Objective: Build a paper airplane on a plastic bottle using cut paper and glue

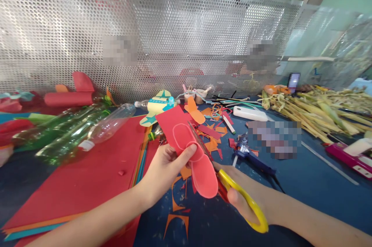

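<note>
My left hand [165,167] pinches a red foam sheet [186,144], thumb on top, holding it up over the blue table. A rounded shape is drawn on the sheet and its lower lobe hangs partly cut free. My right hand [247,196] grips scissors with yellow handles [247,200]; their blades [200,140] sit in the red foam along the drawn line.
Large red foam sheets [87,177] lie stacked at left, with clear plastic bottles [81,130] above them. Orange and red scraps [212,130], a paper plane on a bottle [158,105], a blue glue gun [247,154] and corn husks [319,111] cover the blue table [305,185]. A perforated metal screen [174,33] stands behind.
</note>
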Demonstrator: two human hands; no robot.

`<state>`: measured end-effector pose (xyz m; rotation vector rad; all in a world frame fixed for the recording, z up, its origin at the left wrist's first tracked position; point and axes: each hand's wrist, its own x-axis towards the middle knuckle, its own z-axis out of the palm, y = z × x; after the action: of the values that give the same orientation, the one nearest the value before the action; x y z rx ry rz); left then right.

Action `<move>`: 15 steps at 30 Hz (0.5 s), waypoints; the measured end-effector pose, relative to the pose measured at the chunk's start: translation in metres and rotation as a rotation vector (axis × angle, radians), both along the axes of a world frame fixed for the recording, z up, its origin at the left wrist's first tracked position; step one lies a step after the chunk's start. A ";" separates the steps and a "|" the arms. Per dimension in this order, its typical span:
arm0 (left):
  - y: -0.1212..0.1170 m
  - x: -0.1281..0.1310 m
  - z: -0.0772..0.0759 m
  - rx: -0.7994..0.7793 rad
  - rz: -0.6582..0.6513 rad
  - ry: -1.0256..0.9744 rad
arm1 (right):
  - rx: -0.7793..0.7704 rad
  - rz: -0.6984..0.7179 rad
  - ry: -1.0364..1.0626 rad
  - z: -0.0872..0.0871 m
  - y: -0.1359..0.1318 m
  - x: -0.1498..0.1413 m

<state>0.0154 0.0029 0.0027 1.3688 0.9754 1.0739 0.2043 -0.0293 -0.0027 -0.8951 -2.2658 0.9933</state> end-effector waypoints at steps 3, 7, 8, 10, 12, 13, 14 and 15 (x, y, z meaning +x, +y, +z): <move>0.000 0.000 -0.003 -0.006 0.020 0.018 | 0.004 0.000 0.013 -0.002 0.001 -0.001; 0.000 0.001 -0.006 -0.012 0.025 0.023 | -0.065 -0.030 0.094 -0.015 -0.001 -0.003; 0.000 0.001 -0.006 -0.012 0.025 0.024 | -0.098 -0.052 0.127 -0.019 -0.002 -0.004; 0.000 0.001 -0.006 -0.018 0.024 0.023 | -0.139 -0.099 0.171 -0.025 -0.003 -0.006; 0.001 0.001 -0.006 -0.028 0.022 0.018 | -0.129 -0.109 0.156 -0.026 -0.003 -0.006; 0.001 0.001 -0.007 -0.030 0.021 0.014 | -0.105 -0.102 0.139 -0.025 -0.003 -0.006; 0.001 0.001 -0.007 -0.030 0.021 0.010 | -0.079 -0.089 0.115 -0.023 -0.002 -0.005; 0.001 0.001 -0.007 -0.029 0.021 0.007 | -0.058 -0.073 0.092 -0.022 0.000 -0.005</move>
<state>0.0166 0.0037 -0.0044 1.3420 1.0097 1.0672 0.1998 -0.0296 -0.0248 -0.9302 -2.1225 1.0511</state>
